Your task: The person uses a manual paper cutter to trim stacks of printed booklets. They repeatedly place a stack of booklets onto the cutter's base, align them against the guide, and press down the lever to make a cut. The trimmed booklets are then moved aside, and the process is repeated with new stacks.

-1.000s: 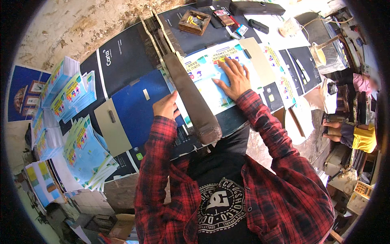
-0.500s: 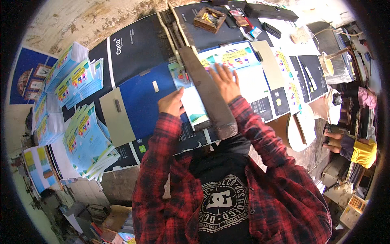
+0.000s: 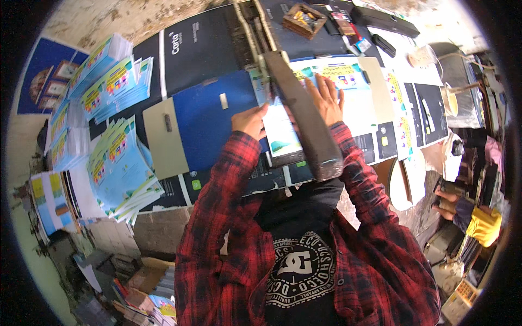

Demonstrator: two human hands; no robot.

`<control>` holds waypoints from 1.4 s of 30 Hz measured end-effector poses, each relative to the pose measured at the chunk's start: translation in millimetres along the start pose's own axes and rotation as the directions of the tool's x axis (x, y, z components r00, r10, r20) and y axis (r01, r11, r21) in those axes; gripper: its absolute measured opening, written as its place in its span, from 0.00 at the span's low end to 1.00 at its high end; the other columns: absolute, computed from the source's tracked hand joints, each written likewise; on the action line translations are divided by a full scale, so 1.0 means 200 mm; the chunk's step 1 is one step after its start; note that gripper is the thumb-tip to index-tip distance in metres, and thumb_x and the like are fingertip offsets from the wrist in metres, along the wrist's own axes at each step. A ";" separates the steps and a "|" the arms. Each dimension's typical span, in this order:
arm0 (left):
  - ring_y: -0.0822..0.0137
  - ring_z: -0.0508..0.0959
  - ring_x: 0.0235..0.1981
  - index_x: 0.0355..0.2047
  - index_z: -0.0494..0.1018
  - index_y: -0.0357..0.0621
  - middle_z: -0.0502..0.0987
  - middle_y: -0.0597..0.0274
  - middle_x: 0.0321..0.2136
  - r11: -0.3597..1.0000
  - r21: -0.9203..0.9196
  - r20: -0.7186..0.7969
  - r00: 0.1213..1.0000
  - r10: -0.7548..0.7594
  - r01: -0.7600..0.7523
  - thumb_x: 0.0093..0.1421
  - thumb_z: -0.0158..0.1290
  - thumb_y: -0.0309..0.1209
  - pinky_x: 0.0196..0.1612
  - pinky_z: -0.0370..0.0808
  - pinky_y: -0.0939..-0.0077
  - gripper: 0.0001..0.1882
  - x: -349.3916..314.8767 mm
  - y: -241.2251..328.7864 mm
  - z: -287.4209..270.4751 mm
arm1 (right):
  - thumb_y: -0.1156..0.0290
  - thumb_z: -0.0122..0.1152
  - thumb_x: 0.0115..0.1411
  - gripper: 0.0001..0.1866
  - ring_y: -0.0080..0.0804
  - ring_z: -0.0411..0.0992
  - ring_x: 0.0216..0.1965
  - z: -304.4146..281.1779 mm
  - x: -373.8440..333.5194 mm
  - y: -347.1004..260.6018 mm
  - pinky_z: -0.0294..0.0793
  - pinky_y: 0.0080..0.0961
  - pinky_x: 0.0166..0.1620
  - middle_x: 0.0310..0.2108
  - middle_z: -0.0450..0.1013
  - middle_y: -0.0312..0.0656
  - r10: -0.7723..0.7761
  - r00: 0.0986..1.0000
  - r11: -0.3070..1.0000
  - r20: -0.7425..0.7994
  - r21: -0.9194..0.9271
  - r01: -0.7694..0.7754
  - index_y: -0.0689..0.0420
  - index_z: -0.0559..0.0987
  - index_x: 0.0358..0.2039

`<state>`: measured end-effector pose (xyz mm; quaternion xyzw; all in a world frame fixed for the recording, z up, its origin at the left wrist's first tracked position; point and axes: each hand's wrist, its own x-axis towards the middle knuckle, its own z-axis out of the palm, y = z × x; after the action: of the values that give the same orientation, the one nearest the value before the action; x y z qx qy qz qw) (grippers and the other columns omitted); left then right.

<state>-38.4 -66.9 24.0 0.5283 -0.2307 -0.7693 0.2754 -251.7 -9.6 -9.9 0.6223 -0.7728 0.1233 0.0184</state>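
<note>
A long brown metal arm lies across a printed booklet sheet, splitting it into two visible parts. Left of the arm, a white and green part of the sheet shows, and my left hand touches its edge with thumb and fingers apart. To the right, my right hand rests flat, fingers stretched out, on the light blue printed sheet. Beneath the left part is a blue board. What lies directly under the arm is hidden.
Stacks of printed booklets stand at the left, with a fanned pile nearer me. At the back are a small wooden box and a long black case. A cup stands at the right. Another person is farther right.
The whole view has shifted, so the table appears farther right and slightly higher. Both hands stay at the sheet on either side of the metal arm.
</note>
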 end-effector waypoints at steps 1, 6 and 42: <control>0.64 0.81 0.36 0.45 0.76 0.31 0.80 0.55 0.37 1.000 -0.019 -0.014 1.000 0.005 -0.006 0.61 0.58 0.32 0.41 0.80 0.63 0.17 0.01 -0.02 -0.02 | 0.45 0.57 0.56 0.38 0.43 0.47 0.70 -0.04 0.00 -0.07 0.36 0.55 0.68 0.69 0.53 0.40 -0.002 1.000 1.000 -0.005 0.011 0.002 0.41 0.64 0.65; 0.60 0.79 0.43 0.49 0.74 0.35 0.78 0.56 0.44 0.818 0.470 -0.048 0.916 0.398 -0.332 0.62 0.57 0.37 0.43 0.76 0.61 0.20 -0.04 -0.05 -0.06 | 0.49 0.58 0.57 0.36 0.44 0.50 0.69 -0.13 0.01 -0.21 0.40 0.54 0.68 0.68 0.54 0.42 0.032 0.999 0.996 -0.019 -0.079 -0.033 0.45 0.65 0.64; 0.58 0.63 0.57 0.58 0.68 0.43 0.66 0.64 0.60 -0.347 0.877 0.475 0.489 0.732 -0.333 0.60 0.46 0.49 0.54 0.59 0.54 0.31 -0.17 -0.29 -0.07 | 0.62 0.69 0.47 0.52 0.62 0.54 0.66 -0.44 -0.26 -0.56 0.60 0.45 0.63 0.66 0.48 0.68 -0.268 0.955 0.936 -0.126 0.202 0.289 0.71 0.52 0.66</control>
<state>-25.5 -2.0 5.2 0.4783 -0.8514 -0.0585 0.2073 -142.2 36.1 85.2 0.7170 -0.6569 0.2334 0.0043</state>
